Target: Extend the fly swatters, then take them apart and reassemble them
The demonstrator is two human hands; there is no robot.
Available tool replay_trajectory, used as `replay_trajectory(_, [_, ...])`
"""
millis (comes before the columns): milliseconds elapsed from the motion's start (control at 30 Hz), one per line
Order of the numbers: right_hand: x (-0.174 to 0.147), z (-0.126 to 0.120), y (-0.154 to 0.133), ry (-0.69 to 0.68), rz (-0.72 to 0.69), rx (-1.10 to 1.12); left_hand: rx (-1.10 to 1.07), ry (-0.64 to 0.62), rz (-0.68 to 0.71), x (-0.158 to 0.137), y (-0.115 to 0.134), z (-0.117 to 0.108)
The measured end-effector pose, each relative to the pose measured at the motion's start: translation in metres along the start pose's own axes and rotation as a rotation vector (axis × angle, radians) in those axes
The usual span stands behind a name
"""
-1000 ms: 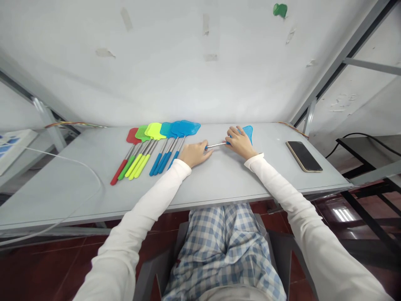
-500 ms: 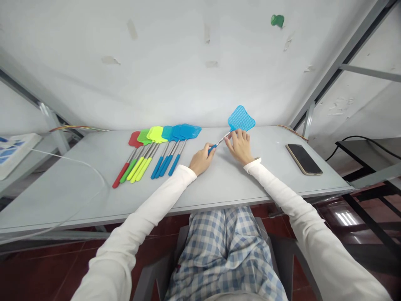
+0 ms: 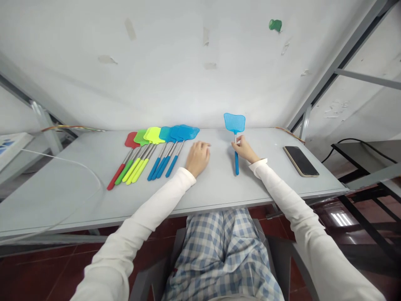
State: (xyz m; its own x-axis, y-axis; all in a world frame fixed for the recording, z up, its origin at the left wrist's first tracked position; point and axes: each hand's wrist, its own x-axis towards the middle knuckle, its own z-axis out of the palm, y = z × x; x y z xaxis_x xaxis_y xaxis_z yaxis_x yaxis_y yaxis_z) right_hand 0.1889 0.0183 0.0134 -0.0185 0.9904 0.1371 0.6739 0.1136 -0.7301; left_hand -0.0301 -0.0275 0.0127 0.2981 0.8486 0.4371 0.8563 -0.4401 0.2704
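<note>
from my head camera, my right hand (image 3: 246,149) grasps a blue fly swatter (image 3: 234,122) by its thin metal shaft, above the right half of the grey table (image 3: 216,188). my thumb and bent fingers close round the shaft, hiding its lower part, and i can't tell whether the handle end touches the tabletop. the swatter stands head away from me: a flared, finely meshed blue blade, a short silvery shaft, a smooth blue handle pointing at my lap. my left hand (image 3: 198,158) is released, palm down near the table's middle with fingers loose; its underside is hidden. left of it lies a slanted row of swatters: a red swatter (image 3: 116,176), a green swatter (image 3: 124,172), yellow swatters (image 3: 140,170) and blue swatters (image 3: 172,166). their blades overlap, so the ones underneath are partly covered and the blue ones are hard to count. a phone (image 3: 301,161) lies dark-screened on my right. at the far left, a white object with blue patches (image 3: 12,147) is cut off by the edge, so i can't make out what it is.
</note>
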Motion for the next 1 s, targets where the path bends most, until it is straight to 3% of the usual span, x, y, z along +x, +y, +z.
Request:
replay_trajectory(133, [-0.001, -0.037, 0.019, -0.031, 0.090, -0.419, 0.268, 0.045, -0.314, -0.001, -0.027, -0.010])
replay_trajectory(267, [-0.005, -0.067, 0.038, -0.111, 0.229, -0.676, 0.295, -0.009, -0.490, -0.005, -0.047, -0.006])
replay_trajectory(433, [-0.008, -0.088, 0.060, -0.162, 0.303, -0.821, 0.314, -0.094, -0.416, -0.001, -0.055, -0.001])
replay_trajectory(600, [-0.011, -0.097, 0.069, -0.158, 0.261, -0.830, 0.237, -0.164, -0.166, 0.002, -0.044, -0.005])
replay_trajectory(700, [-0.022, -0.098, 0.059, -0.078, 0.263, -0.915, 0.196, -0.166, -0.053, 0.003, -0.036, -0.007])
replay_trajectory(800, [-0.043, -0.091, 0.027, 0.058, 0.079, -0.976, 0.192, -0.164, 0.019, 0.003, -0.030, -0.008])
replay_trajectory(867, [-0.057, -0.080, -0.001, 0.086, -0.224, -0.916, 0.190, -0.154, 0.085, 0.002, -0.028, -0.009])
replay_trajectory(933, [-0.065, -0.063, -0.027, 0.029, -0.589, -0.897, 0.184, -0.124, 0.141, 0.001, -0.026, -0.010])
replay_trajectory(1000, [-0.065, -0.043, -0.044, 0.045, -0.807, -0.909, 0.176, -0.087, 0.165, 0.000, -0.023, -0.011])
